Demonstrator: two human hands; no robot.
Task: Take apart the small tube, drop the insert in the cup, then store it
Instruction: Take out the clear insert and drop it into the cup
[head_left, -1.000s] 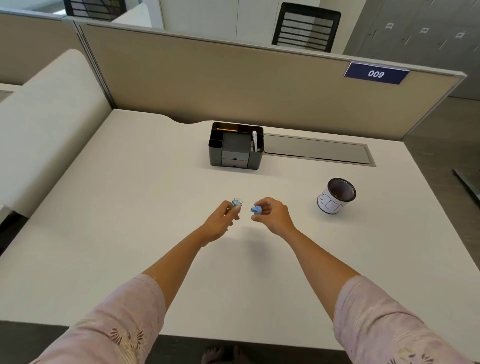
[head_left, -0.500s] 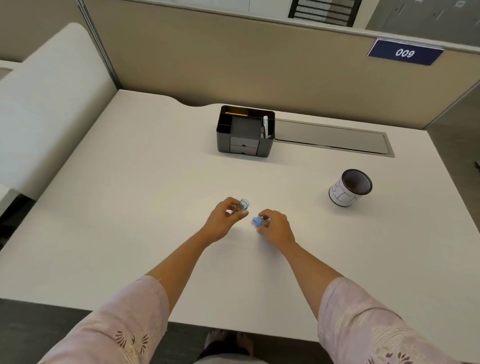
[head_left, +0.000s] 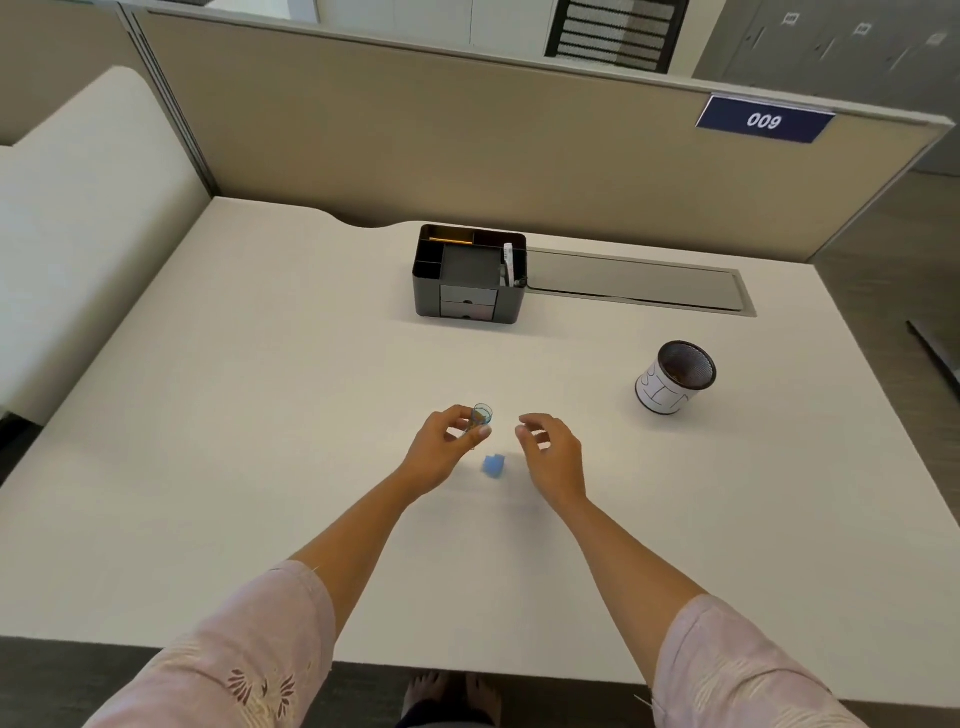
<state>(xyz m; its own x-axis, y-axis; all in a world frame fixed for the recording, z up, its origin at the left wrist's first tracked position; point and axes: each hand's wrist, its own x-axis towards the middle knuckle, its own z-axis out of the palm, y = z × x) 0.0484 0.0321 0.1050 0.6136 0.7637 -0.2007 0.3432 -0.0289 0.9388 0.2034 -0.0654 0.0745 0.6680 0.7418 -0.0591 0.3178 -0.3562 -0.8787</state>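
Left hand (head_left: 445, 448) pinches the small clear tube (head_left: 480, 419) between thumb and fingertips, above the table (head_left: 260, 415). Right hand (head_left: 551, 451) hovers loosely open, fingers curled, gripping nothing. The blue cap (head_left: 493, 464) lies on the table between the hands. The cup (head_left: 674, 378) stands well right of the tube, black organizer (head_left: 469, 275) beyond.

View: one head camera, worn by the person; wide-angle
Facing: forward and down over the table (head_left: 260, 415)
Nearness: both forearms in frame; far partition (head_left: 467, 145) visible
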